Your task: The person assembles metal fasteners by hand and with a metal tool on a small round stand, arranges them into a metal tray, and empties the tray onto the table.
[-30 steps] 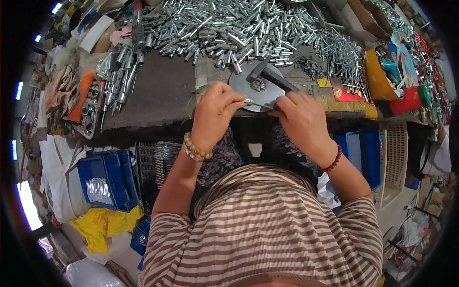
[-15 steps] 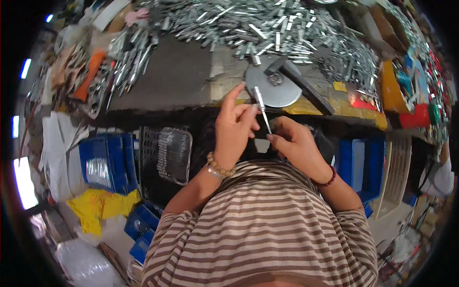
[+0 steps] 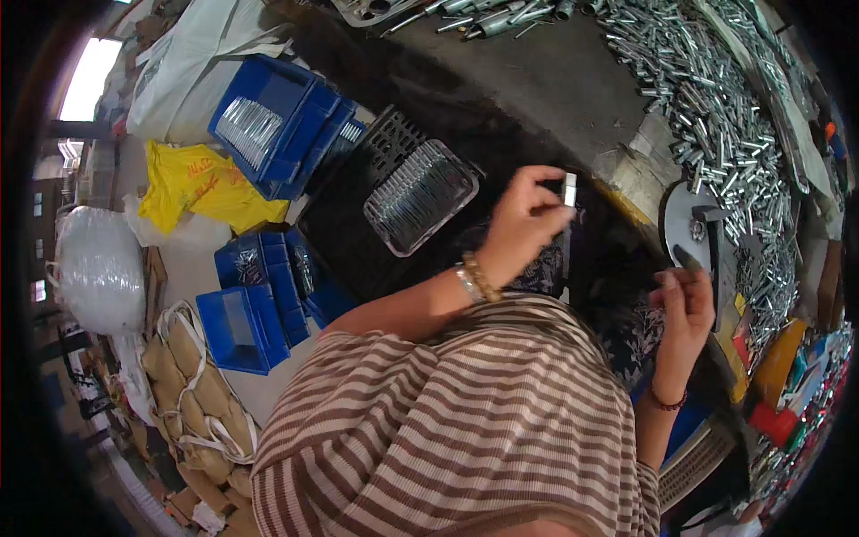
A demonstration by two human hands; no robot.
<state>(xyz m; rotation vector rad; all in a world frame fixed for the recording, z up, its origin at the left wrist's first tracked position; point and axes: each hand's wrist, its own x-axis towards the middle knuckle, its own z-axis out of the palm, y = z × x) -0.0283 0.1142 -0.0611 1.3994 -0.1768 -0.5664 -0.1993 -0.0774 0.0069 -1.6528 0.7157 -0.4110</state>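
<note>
My left hand [image 3: 528, 219] is closed in a pinch on a slim metal rod with a bright square-edged silver head [image 3: 570, 191]. It is held upright over the dark gap between my lap and the workbench. To its left lies a grey tray [image 3: 391, 242] with a row of similar thin metal rods [image 3: 420, 199]. My right hand [image 3: 687, 313] is loosely bent by the bench edge, its fingers apart and nothing visible in them. Just beyond it, a hammer [image 3: 713, 242] lies across a round metal plate [image 3: 676, 219] on the bench.
Silver metal pieces [image 3: 716, 116] are heaped along the workbench [image 3: 537, 76]. A black perforated crate [image 3: 394, 134] stands behind the tray. Blue bins [image 3: 300, 112] hold more metal parts, with others [image 3: 234, 331] lower down. A yellow bag [image 3: 192, 183] and a wrapped bundle [image 3: 98, 268] are at left.
The view has turned left, toward the tray and bins. My left hand now carries the metal rod that was between both hands; my right hand has let go and moved away.
</note>
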